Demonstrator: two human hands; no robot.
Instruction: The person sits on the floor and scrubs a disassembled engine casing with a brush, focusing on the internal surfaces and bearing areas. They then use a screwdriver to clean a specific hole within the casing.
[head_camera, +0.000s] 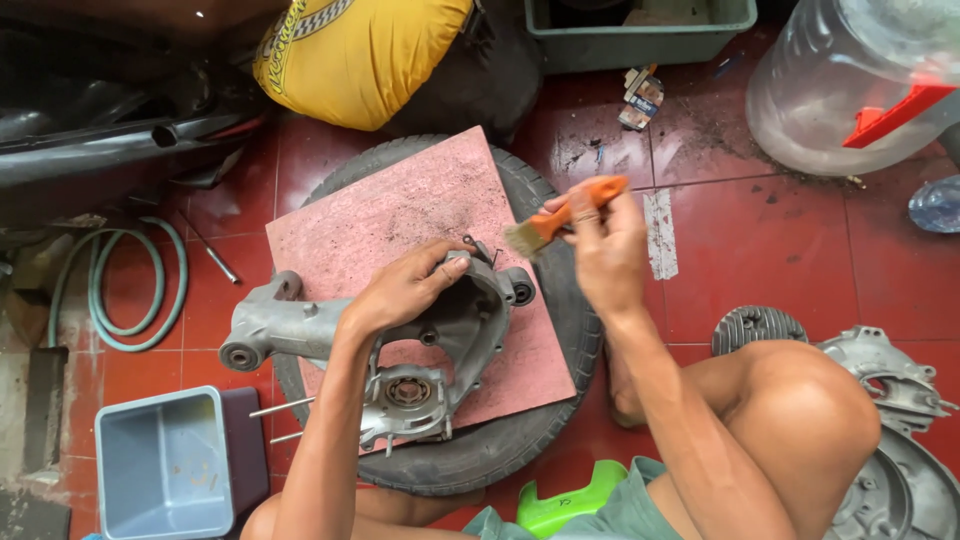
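Note:
A grey metal engine casing (300, 325) lies on a pink square board (400, 210), which rests on a black tyre (560, 330). My left hand (405, 290) grips the casing's upper rim and steadies it. My right hand (605, 250) holds an orange-handled paintbrush (560, 218) just above and to the right of the casing, its bristles pointing left toward the casing's top edge. Two thin studs stick out of the casing's lower left side.
A grey plastic tub (160, 470) sits at the lower left, a coiled green hose (120, 290) at the left. More grey engine parts (880, 390) lie at the right, a clear water jug (850, 80) at the top right, a yellow bag (350, 50) at the top.

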